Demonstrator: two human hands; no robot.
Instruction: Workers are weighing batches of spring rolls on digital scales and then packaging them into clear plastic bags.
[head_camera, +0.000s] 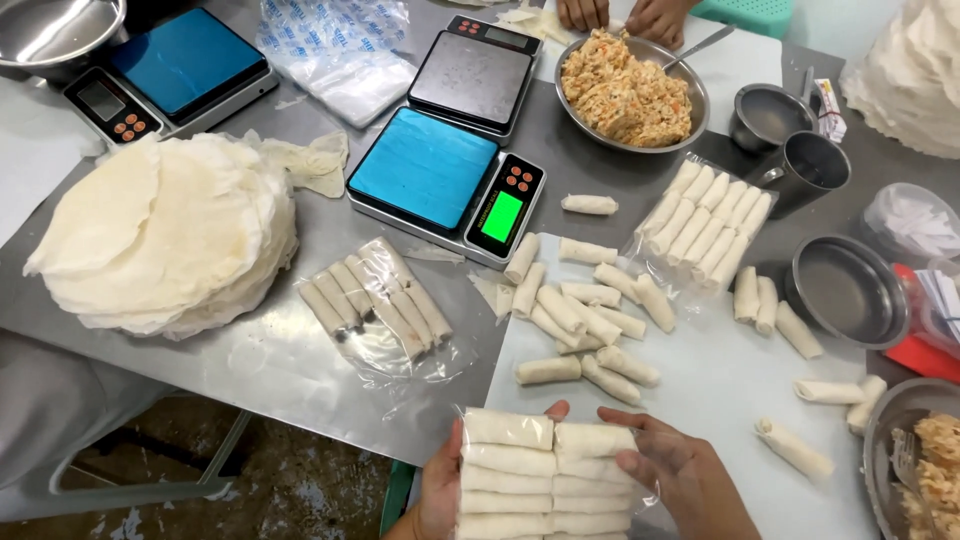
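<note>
Looking down on a steel desk (300, 380) crowded with spring roll packing. At the bottom edge, left hand (440, 485) and right hand (680, 475) both grasping a clear bag of spring rolls (545, 475), stacked in two neat columns, thumbs resting on top. Just beyond, lying loose on a white board (720, 390), a heap of unpacked rolls (585, 320). To the left, sitting flat on the desk, a second clear bag holding a row of rolls (375, 300); to the upper right, a third filled bag (705, 220). Standing mid-desk, a blue-topped scale with a glowing green display (445, 185); behind it a grey scale (475, 75), and another blue one (170, 70) at far left. Resting at left, a tall stack of round pale wrappers (165, 235). Near the top, a metal bowl heaped with orange-flecked filling (630, 90), another person's hands (620, 15) just behind it. At right, empty metal cups (790, 140) and an empty round tin (848, 290).
</note>
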